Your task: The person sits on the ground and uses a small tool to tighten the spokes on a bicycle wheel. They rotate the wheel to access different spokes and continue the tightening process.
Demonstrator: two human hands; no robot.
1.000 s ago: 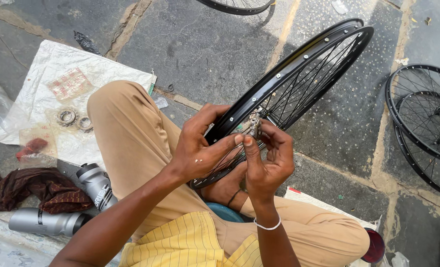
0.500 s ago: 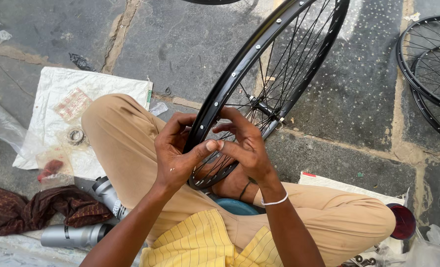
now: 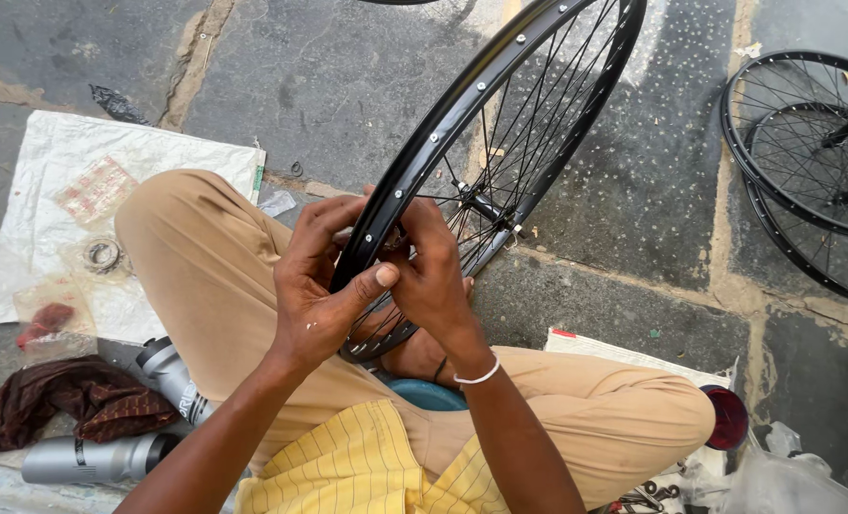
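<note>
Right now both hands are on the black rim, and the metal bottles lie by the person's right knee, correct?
Not quite. Both the left hand and right hand are on the rim, but the head view shows the bottles by the left knee, not the right.

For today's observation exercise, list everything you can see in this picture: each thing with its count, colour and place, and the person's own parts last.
Black spoked bicycle wheel rim: one, black, centre, upright between the knees.
Spare black spoked wheels: at least two, black, right, flat on the stone floor.
White woven sack sheet: one, white, left floor.
Metal bearing ring: one, silver, on the sheet.
Dark red-brown cloth: one, lower left.
Grey metal cylinders: two, lower left.
Red round cap: one, by the right knee.
Left hand: gripping the rim.
Right hand: at the rim, white wristband.
</note>
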